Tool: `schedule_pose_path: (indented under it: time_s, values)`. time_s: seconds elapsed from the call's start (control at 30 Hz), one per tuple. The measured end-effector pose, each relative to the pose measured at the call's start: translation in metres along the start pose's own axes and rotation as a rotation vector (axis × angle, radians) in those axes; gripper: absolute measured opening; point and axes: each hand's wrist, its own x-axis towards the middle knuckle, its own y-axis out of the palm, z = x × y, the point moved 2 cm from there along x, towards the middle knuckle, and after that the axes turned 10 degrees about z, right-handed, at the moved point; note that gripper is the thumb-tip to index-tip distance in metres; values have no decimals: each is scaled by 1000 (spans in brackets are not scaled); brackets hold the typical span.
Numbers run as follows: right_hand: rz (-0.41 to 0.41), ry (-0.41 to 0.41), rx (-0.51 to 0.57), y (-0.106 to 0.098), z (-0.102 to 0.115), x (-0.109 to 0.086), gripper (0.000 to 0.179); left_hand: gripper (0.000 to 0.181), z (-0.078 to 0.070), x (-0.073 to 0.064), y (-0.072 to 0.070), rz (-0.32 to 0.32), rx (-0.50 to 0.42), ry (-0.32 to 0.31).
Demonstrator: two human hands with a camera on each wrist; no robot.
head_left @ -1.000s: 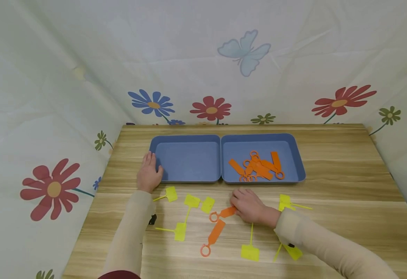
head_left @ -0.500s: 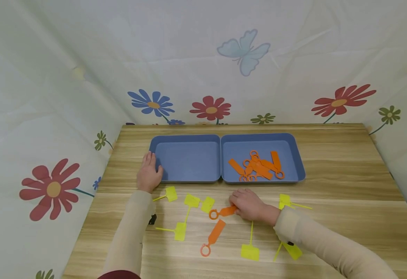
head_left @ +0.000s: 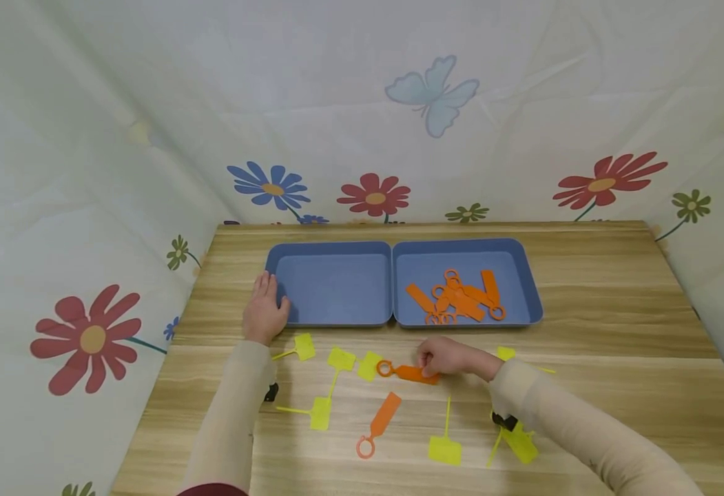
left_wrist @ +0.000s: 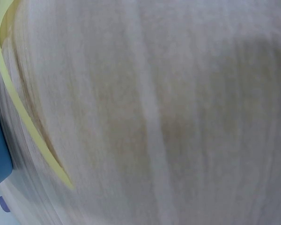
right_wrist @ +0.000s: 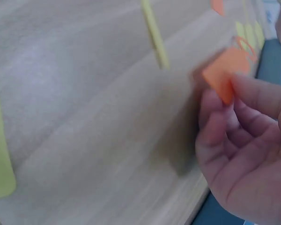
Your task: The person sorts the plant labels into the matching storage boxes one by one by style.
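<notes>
My right hand (head_left: pixel 448 357) pinches the flat end of an orange plastic tag with a ring (head_left: pixel 412 373) between thumb and fingers; the right wrist view shows the same orange tag (right_wrist: pixel 227 70) tilted, just off the wood. My left hand (head_left: pixel 265 313) rests on the left edge of the left blue tray (head_left: pixel 331 320), fingers straight and thumb at its corner. Another orange ring tag (head_left: pixel 383 417) lies on the table. In the right blue tray (head_left: pixel 532 303) lies a pile of orange ring tags (head_left: pixel 463 303). The left wrist view shows mostly wood and a yellow strip (left_wrist: pixel 30 122), without the hand's grip.
Yellow flag-shaped tags with thin tails lie about the wooden table (head_left: pixel 616 331): several at left, including one yellow tag (head_left: pixel 320 413), one yellow tag (head_left: pixel 445 450) in front, and others under the right forearm, such as a yellow tag (head_left: pixel 521 444). A floral cloth hangs behind.
My right hand has lifted slightly and turned, pinching the orange tag, which has shifted a little right and shows more of its flat end. The left hand has stayed put.
</notes>
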Motion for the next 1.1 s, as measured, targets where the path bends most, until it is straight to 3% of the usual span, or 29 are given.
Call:
schedule_pose_path:
  time_s: [0.2,0.43,0.57,0.87,1.1]
  values:
    - [98,59,225,-15,-3,-4,2,61,-1,0,0,-5,2,-3]
    - [66,2,387,-45,1,-12,5,61,0,-1,0,-3,3,0]
    - [-8,-1,486,-61,0,-16,7,61,0,-1,0,-11,6,-2]
    - [-263,45,722,-92,-17,-23,9,61,0,-1,0,-15,0,-7]
    - [-371,148,741,-108,-40,-32,13,61,1,-2,0,-12,2,-9]
